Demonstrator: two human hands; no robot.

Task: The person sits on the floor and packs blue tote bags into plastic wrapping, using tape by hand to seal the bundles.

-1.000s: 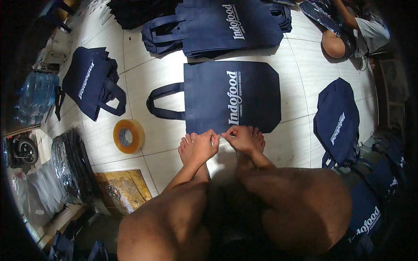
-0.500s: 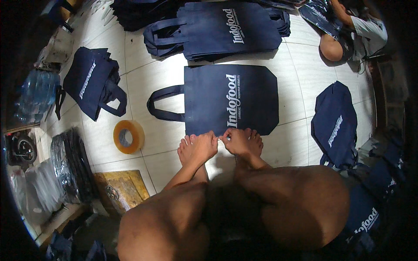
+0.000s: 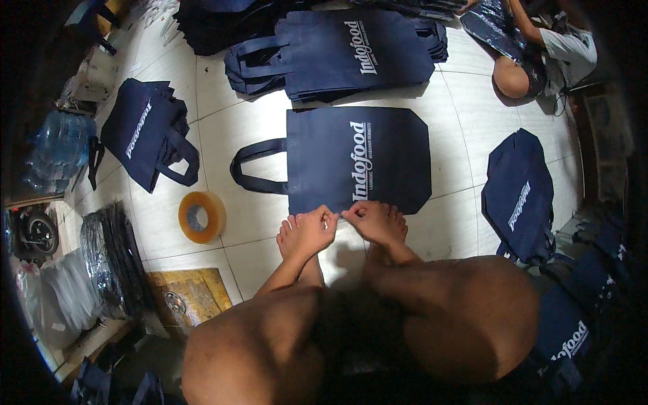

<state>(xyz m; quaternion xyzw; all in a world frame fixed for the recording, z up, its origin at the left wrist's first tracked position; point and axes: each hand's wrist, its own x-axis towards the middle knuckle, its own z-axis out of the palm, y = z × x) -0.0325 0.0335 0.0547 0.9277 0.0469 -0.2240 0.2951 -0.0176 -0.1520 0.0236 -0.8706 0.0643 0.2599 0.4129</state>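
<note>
A navy blue tote bag point(image 3: 324, 158) with white print lies flat on the tiled floor, its handle loop pointing left. At its near edge my left hand point(image 3: 316, 228) is closed in a pinch, thumb and forefinger together. My right hand point(image 3: 368, 219) pinches close beside it, the fingertips of both almost meeting. Whatever lies between the fingers is too small to make out. My bare feet show partly behind the hands, toes toward the bag.
Beyond the bag lies a stack of navy tote bags point(image 3: 317, 54). More bags lie left point(image 3: 145, 135) and right point(image 3: 516, 196). A tape roll point(image 3: 214, 217) and a yellow worn board point(image 3: 202, 293) are at left. At far right a person point(image 3: 570, 50) handles a plastic-wrapped bundle point(image 3: 493, 30).
The whole view has shifted slightly, so the bags sit a little lower in it. My hands stay pinched at the bag's near edge, almost unmoved.
</note>
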